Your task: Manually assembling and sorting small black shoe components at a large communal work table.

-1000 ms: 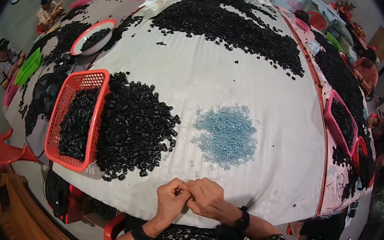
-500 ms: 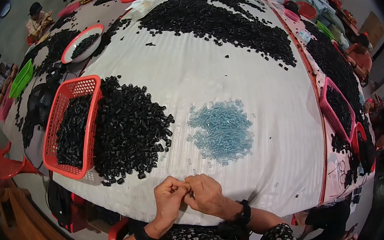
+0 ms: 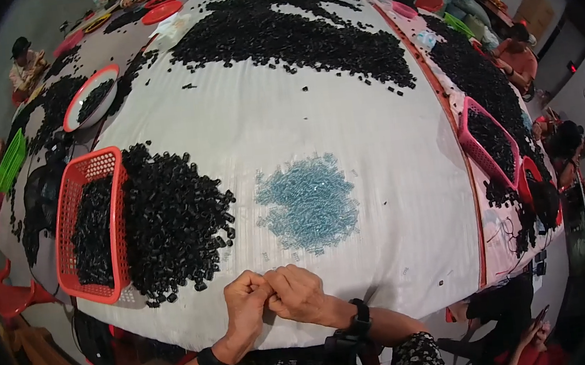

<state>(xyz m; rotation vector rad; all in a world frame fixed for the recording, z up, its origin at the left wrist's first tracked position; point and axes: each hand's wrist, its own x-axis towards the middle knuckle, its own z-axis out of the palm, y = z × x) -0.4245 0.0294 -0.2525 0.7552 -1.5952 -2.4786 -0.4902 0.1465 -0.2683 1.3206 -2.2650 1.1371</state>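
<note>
Near the front edge of the white-covered table, my left hand [image 3: 245, 305] and my right hand [image 3: 297, 294] meet, both closed with fingertips pressed together. Whatever lies between them is too small or hidden to make out. Just beyond my hands lies a pile of small, clear bluish pieces [image 3: 309, 206], with a few strays around its edges. To the left is a heap of small black cylindrical pieces [image 3: 175, 223], spread against an orange-red plastic basket [image 3: 120, 254] that holds more black pieces.
Many more black pieces [image 3: 291, 36] cover the far part of the table. A pink basket [image 3: 514, 141] stands on the right-hand table, and a white basin with a red rim [image 3: 112, 72] at the far left. Other people sit around the tables. A red stool [image 3: 19, 297] is at the left.
The whole view has shifted, so the far tables and piles appear further left. My hands stay pressed together at the table's front, with the right fingers slightly more curled over.
</note>
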